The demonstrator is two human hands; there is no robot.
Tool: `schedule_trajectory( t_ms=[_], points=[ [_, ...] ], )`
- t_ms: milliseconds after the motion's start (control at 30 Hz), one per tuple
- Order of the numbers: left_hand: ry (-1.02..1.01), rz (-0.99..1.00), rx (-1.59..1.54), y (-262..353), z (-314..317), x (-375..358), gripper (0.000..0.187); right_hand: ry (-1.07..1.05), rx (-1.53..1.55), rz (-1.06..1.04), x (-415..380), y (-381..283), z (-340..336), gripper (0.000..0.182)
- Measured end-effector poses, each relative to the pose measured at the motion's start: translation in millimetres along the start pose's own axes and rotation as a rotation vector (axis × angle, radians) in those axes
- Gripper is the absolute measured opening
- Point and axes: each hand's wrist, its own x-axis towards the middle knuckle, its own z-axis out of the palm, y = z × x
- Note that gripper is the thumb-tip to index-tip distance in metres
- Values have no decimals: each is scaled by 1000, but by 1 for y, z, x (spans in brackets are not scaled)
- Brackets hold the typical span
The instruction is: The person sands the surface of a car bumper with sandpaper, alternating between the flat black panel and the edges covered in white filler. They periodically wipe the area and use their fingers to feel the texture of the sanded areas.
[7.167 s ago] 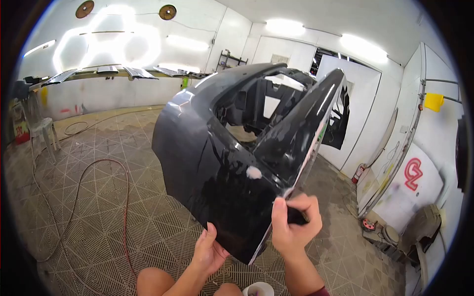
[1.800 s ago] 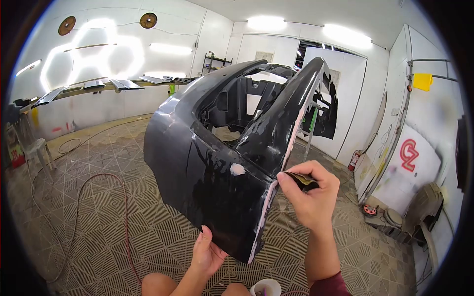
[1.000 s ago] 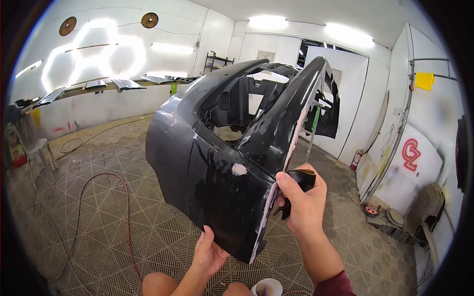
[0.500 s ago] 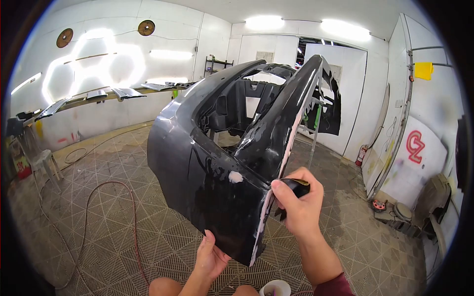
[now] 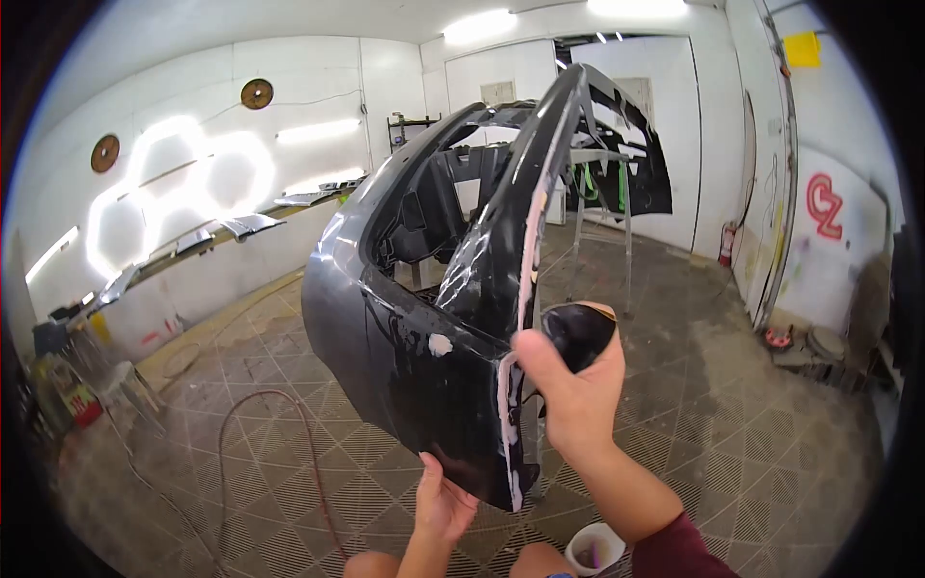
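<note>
A black car bumper [image 5: 409, 371] stands tilted in front of me, with pink filler [image 5: 531, 252] along its right edge and a pale filler spot [image 5: 440, 345] on its face. My left hand [image 5: 445, 503] grips the bumper's bottom edge, thumb on the outer face and fingers hidden behind. At the right edge, my right hand [image 5: 576, 390] holds a curved black sheet of sandpaper [image 5: 578, 335]. Its thumb lies at the filler line by the corner; the fingertips are hidden behind the sheet.
A white bucket [image 5: 594, 551] sits on the floor by my knee. A red hose [image 5: 318, 462] runs across the tiles at left. Behind the bumper stands a metal stand [image 5: 602, 231]. Painted panels [image 5: 252, 226] line the left wall, and a fire extinguisher [image 5: 727, 243] stands at right.
My view has shifted, and the bumper appears turned so more of its right edge shows. The sandpaper in my right hand now shows a broader face. Both hands stay at the bumper.
</note>
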Motion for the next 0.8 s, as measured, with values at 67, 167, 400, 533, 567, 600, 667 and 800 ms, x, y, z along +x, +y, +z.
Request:
schedule_trajectory(
  t_ms=[67, 167, 400, 533, 567, 600, 667, 800],
  points=[
    [-26, -22, -75, -2, -9, 1, 53, -57, -150, -76, 0, 0, 4, 41],
    [49, -28, -70, -2, -2, 0, 56, -30, -76, -34, 2, 5, -2, 47],
    [15, -37, -76, -1, 4, -3, 61, -37, 30, -10, 1, 8, -8, 42],
    [-71, -5, -88, -2, 10, -4, 61, -24, 81, 29, -1, 10, -14, 41],
    [-88, 2, -62, -1, 12, -4, 61, -23, 74, 21, -1, 10, -15, 40],
    [-76, 5, -52, -1, 14, -4, 61, -21, 67, 12, -2, 11, -15, 39],
    [59, -13, 8, -1, 19, -5, 60, -41, 78, 40, -3, 8, -19, 37],
    [75, -22, -25, -1, 11, -6, 59, -31, 119, 100, -5, 7, -23, 27]
  ],
)
